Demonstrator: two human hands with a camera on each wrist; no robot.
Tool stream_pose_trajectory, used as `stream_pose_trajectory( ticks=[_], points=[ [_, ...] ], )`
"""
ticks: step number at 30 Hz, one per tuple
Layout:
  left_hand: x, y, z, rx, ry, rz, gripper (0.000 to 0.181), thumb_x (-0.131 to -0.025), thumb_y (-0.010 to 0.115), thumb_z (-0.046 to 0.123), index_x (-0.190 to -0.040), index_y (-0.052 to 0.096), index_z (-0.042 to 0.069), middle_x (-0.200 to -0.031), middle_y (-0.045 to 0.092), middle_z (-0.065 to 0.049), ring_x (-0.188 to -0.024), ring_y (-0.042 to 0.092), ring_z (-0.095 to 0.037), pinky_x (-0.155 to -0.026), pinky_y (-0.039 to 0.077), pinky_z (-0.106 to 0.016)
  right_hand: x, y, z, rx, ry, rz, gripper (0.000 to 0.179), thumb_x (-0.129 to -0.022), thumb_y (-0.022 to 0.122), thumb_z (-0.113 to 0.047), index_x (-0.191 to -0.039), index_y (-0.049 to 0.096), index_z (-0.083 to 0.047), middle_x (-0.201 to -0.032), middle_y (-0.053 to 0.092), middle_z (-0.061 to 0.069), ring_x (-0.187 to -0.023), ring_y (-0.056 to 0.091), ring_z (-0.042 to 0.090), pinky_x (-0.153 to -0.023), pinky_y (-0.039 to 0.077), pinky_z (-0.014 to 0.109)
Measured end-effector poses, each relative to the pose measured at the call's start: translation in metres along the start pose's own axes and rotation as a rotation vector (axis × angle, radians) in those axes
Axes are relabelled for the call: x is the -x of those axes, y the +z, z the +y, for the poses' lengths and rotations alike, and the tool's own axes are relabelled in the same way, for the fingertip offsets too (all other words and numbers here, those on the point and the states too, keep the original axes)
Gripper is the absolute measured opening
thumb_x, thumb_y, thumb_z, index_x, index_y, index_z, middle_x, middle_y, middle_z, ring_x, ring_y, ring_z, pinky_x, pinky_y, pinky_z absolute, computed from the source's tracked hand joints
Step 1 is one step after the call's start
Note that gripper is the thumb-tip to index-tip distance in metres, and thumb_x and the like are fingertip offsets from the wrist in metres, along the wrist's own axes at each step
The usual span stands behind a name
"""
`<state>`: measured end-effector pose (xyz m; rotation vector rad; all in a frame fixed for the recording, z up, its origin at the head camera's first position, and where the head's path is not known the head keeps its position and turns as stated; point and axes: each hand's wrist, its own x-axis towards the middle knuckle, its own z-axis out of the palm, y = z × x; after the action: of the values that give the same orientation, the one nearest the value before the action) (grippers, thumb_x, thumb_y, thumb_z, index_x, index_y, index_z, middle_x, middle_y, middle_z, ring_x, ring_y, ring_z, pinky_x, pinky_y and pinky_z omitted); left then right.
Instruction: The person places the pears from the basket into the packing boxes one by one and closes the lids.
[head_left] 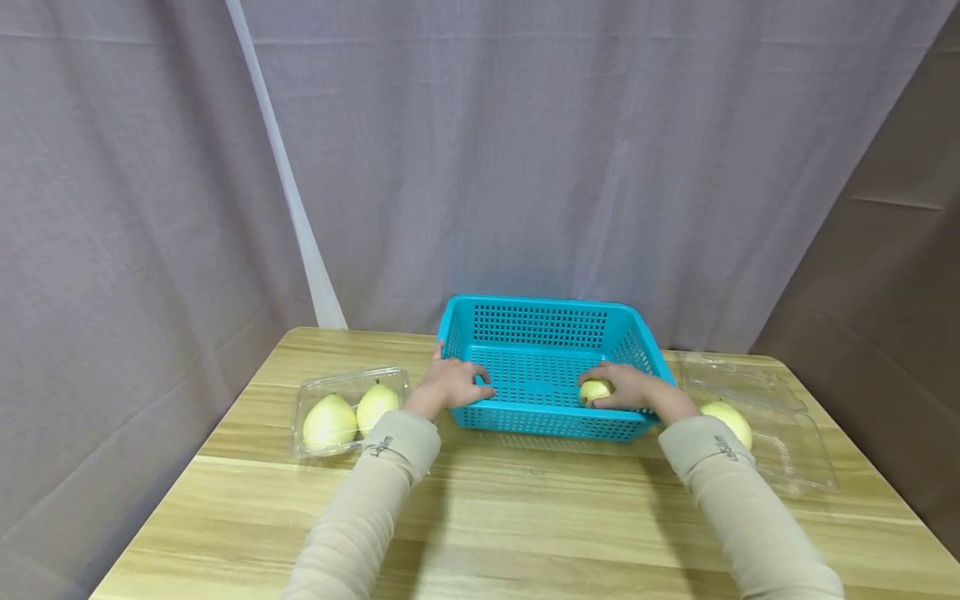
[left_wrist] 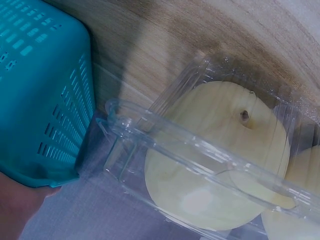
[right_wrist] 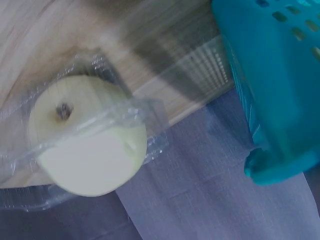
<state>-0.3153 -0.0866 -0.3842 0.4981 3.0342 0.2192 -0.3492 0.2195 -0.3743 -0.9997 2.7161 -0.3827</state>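
Note:
The turquoise plastic basket (head_left: 540, 418) stands on the table between two clear containers. My right hand (head_left: 626, 385) reaches over its near right side and grips a yellow-green pear (head_left: 595, 391) inside it. My left hand (head_left: 450, 383) lies over the basket's left rim; thumb and index finger curve loosely inside with no fruit between them, and another finger extends along the rim. In the left wrist view, only part of the hand shows beside the basket's corner. The right wrist view does not show the right hand.
On the left, a clear plastic container (head_left: 349, 379) holds two pears (head_left: 330, 425). To the right, a clear container (head_left: 806, 454) with its lid folded back holds one pear (head_left: 727, 421), partly hidden by my sleeve. A grey curtain (head_left: 540, 167) hangs behind the wooden table (head_left: 525, 517).

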Motion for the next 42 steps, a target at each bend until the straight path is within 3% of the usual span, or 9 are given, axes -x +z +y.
stream_pose_trajectory(
  ticks=[10, 16, 18, 24, 29, 37, 42],
  points=[
    [-0.001, 0.002, -0.001, -0.001, -0.002, 0.003, 0.039, -0.091, 0.05, 0.051, -0.119, 0.064, 0.028, -0.099, 0.072, 0.007, -0.11, 0.061, -0.018, -0.117, -0.001, -0.056, 0.001, -0.006, -0.002, 0.151, 0.006, 0.167, 0.039, -0.082, 0.061, -0.031, -0.114, 0.063, -0.009, -0.099, 0.06, 0.011, -0.069, 0.044, 0.015, -0.064, 0.033, 0.031],
    [0.0, 0.002, -0.001, 0.004, -0.003, 0.008, 0.038, -0.091, 0.051, 0.051, -0.119, 0.064, 0.028, -0.101, 0.072, 0.006, -0.112, 0.061, -0.02, -0.117, -0.001, -0.056, -0.001, -0.009, -0.004, 0.248, 0.011, 0.283, 0.039, -0.08, 0.062, -0.032, -0.11, 0.064, -0.007, -0.086, 0.061, 0.006, -0.067, 0.044, 0.014, -0.071, 0.04, 0.04],
    [0.0, 0.002, -0.001, 0.002, -0.003, 0.006, 0.038, -0.091, 0.051, 0.051, -0.119, 0.064, 0.029, -0.102, 0.071, 0.006, -0.112, 0.06, -0.02, -0.117, -0.001, -0.056, -0.001, -0.011, -0.006, 0.269, 0.04, 0.306, 0.04, -0.08, 0.063, -0.034, -0.109, 0.064, -0.008, -0.085, 0.061, 0.006, -0.069, 0.045, 0.016, -0.068, 0.042, 0.04],
    [0.001, 0.001, 0.0, 0.006, 0.001, 0.007, 0.039, -0.091, 0.05, 0.051, -0.119, 0.064, 0.027, -0.107, 0.071, 0.005, -0.114, 0.059, -0.022, -0.117, 0.0, -0.057, -0.001, -0.015, -0.008, 0.284, 0.145, 0.351, 0.048, -0.081, 0.06, -0.042, -0.113, 0.062, -0.006, -0.083, 0.06, 0.008, -0.071, 0.051, 0.021, -0.05, 0.035, 0.027],
    [0.002, -0.001, 0.0, 0.016, 0.005, 0.0, 0.041, -0.091, 0.05, 0.051, -0.12, 0.064, 0.026, -0.106, 0.071, 0.003, -0.115, 0.058, -0.023, -0.117, -0.002, -0.056, -0.001, -0.018, -0.009, 0.265, 0.203, 0.396, 0.054, -0.081, 0.06, -0.047, -0.115, 0.061, -0.005, -0.08, 0.06, 0.009, -0.067, 0.052, 0.02, -0.048, 0.035, 0.027],
    [0.0, 0.001, 0.001, 0.017, 0.008, 0.005, 0.04, -0.091, 0.051, 0.051, -0.119, 0.064, 0.026, -0.106, 0.071, 0.003, -0.116, 0.058, -0.023, -0.117, -0.002, -0.056, 0.005, -0.026, -0.008, 0.268, 0.272, 0.382, 0.056, -0.083, 0.059, -0.046, -0.119, 0.057, -0.003, -0.083, 0.062, 0.013, -0.074, 0.056, 0.029, -0.051, 0.039, 0.032],
    [0.001, 0.001, 0.0, 0.015, 0.005, 0.008, 0.04, -0.091, 0.05, 0.051, -0.12, 0.064, 0.027, -0.103, 0.071, 0.006, -0.113, 0.06, -0.021, -0.117, -0.002, -0.056, 0.012, -0.033, -0.009, 0.289, 0.337, 0.382, 0.057, -0.085, 0.053, -0.05, -0.122, 0.053, -0.007, -0.08, 0.062, 0.012, -0.07, 0.055, 0.029, -0.046, 0.037, 0.032]
  ],
)
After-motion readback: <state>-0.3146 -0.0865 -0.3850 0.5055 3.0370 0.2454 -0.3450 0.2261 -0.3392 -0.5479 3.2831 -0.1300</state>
